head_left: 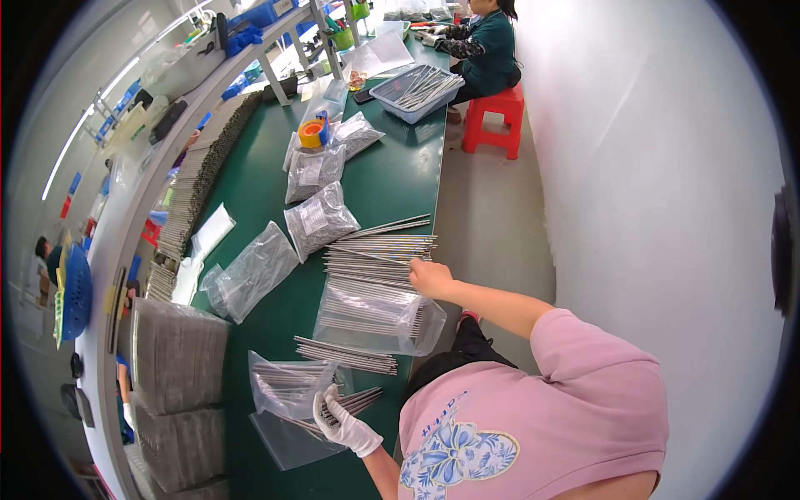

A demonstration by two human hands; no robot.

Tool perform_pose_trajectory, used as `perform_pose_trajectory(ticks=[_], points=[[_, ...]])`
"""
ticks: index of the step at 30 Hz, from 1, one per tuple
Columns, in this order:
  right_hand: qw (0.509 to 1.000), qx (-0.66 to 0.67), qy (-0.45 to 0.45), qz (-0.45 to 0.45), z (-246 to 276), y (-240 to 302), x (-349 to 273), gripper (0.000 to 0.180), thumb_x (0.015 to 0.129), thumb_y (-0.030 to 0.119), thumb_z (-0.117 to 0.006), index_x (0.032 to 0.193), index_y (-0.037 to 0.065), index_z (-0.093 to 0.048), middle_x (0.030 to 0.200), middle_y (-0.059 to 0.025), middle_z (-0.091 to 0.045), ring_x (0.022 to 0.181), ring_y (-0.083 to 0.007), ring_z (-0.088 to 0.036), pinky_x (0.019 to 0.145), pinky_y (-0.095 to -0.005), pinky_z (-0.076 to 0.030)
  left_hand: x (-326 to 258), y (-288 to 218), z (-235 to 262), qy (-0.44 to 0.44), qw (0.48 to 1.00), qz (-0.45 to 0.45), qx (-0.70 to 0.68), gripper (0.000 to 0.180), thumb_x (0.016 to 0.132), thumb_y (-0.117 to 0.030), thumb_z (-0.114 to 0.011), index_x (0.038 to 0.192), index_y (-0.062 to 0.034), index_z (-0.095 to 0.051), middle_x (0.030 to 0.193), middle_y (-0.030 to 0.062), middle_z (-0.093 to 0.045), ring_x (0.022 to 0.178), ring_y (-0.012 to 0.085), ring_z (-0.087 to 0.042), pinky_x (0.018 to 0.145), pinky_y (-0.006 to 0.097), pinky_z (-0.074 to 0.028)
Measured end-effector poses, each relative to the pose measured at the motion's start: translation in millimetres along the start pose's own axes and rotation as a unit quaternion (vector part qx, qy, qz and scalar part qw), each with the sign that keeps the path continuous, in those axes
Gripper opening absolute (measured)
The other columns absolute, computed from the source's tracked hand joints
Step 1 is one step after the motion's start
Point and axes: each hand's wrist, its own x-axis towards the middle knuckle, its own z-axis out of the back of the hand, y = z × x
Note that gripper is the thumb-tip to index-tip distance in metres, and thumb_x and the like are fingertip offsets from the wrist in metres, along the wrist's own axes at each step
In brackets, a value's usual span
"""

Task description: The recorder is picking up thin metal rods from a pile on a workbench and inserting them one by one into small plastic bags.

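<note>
My left hand (348, 426), in a white glove, closes round a bunch of thin metal rods (361, 402) at the table's near end. Partly under that hand lies a clear plastic bag (287, 382) with more rods in it. My right hand (431, 278), bare, has its fingers curled at the right-hand ends of a wide row of loose rods (375, 254); whether it pinches any is hidden. Below that row, more rods lie under a clear bag (379, 321). Between the two hands sits a small loose pile of rods (346, 354).
Filled clear bags (320, 218) and orange tape (313, 132) lie farther up the green table (400, 175). A blue-grey basket (417, 93) holds rods. Stacked bundles (179, 358) line the left side under a shelf. Another person (487, 54) sits on a red stool (494, 121).
</note>
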Motion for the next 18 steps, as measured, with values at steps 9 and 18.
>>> perform_pose_trajectory(ticks=[9, 18], points=[[0.940, 0.167, 0.115, 0.274, 5, 78, -62, 0.013, 0.079, 0.014, -0.056, 0.089, 0.006, -0.058, 0.083, -0.0085, -0.061, 0.077, -0.0226, -0.059, 0.068, -0.0323, -0.046, -4, -2, 2, 0.077, 0.997, 0.022, -0.019, 0.024, 0.092, -0.005, -0.040, 0.113, 0.0054, -0.045, 0.100, 0.0165, -0.059, 0.094, 0.0218, -0.057, 0.087, 0.032, -0.044], [0.805, 0.323, 0.343, 0.361, -25, 136, -122, 0.013, 0.082, 0.010, -0.056, 0.091, 0.001, -0.056, 0.084, -0.0082, -0.060, 0.076, -0.0175, -0.058, 0.070, -0.0297, -0.045, -8, -7, 4, 0.129, 0.989, 0.017, -0.070, 0.032, 0.088, 0.003, -0.035, 0.119, 0.0042, -0.042, 0.113, 0.0182, -0.054, 0.104, 0.0236, -0.054, 0.092, 0.033, -0.041]])
